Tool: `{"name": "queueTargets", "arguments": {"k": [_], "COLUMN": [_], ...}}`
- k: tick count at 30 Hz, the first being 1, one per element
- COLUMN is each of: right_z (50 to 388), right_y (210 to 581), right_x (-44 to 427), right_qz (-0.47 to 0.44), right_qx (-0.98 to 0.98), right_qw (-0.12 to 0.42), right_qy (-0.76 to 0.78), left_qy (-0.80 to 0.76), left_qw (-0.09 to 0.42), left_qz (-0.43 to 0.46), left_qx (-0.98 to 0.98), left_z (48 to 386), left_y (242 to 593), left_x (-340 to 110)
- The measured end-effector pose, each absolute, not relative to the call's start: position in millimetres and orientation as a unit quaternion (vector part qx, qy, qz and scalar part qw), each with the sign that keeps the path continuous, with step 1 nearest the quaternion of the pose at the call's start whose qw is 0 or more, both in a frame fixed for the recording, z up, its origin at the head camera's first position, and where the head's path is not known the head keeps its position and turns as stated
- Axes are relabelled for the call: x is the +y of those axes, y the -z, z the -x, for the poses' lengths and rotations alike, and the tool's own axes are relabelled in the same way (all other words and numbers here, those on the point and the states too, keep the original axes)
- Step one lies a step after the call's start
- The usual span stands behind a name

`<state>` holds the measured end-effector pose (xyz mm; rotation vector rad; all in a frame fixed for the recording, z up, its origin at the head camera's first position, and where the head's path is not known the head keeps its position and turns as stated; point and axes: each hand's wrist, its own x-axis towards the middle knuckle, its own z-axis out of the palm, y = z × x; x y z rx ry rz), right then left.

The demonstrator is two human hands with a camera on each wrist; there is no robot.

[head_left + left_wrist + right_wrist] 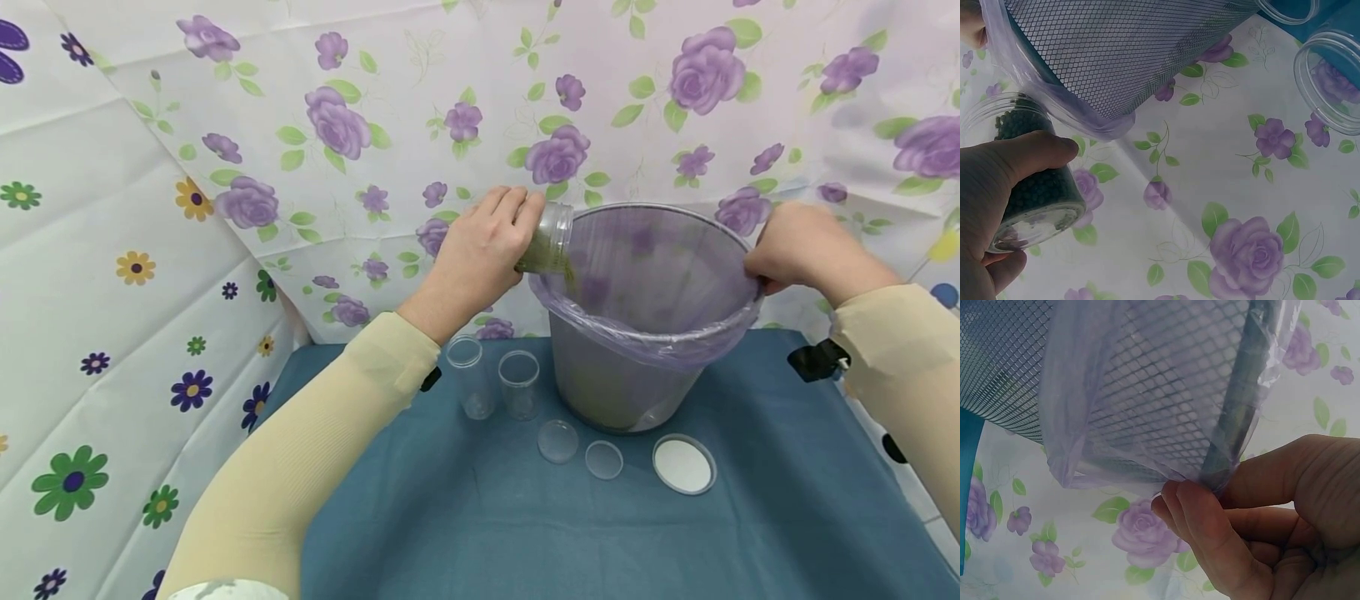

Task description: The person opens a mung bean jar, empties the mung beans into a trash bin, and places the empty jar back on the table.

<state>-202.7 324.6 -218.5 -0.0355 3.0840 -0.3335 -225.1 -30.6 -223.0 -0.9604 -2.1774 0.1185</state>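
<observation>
My left hand (pixel 487 242) grips a clear jar (pixel 553 233) of small green grains (pixel 1038 187). The jar is tipped, its mouth at the left rim of a mesh wastebasket (pixel 615 375), and some grains show at its lip. A thin purple plastic bag (pixel 637 329) lines the basket and folds over its rim. At the right side of that rim, my right hand (pixel 806 250) pinches the bag and rim, thumb and fingers closed on the edge, as the right wrist view shows. The basket's bottom inside is hidden.
Left of the basket, two clear jars without lids, one taller (pixel 474 387) and one shorter (pixel 521 392), stand on the blue cloth (pixel 510 533). Before it lie two clear lids (pixel 558 442) and a white-centred lid (pixel 682 465). A floral sheet (pixel 420 125) hangs behind.
</observation>
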Motion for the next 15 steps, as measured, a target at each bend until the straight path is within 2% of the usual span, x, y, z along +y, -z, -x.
{"name": "queueTargets", "arguments": {"k": [15], "right_z": [204.3], "right_y": [217.9], "right_x": [324.2], "right_qz": [0.012], "right_qx": [0.995], "right_qw": [0.023], "right_qy": [0.093], "left_qy": [-0.048], "left_qw": [0.376], "left_qz": [0.376], "left_qx": [-0.846], "left_z": [224.7], "left_y": [219.6], "left_x": [-28.4]}}
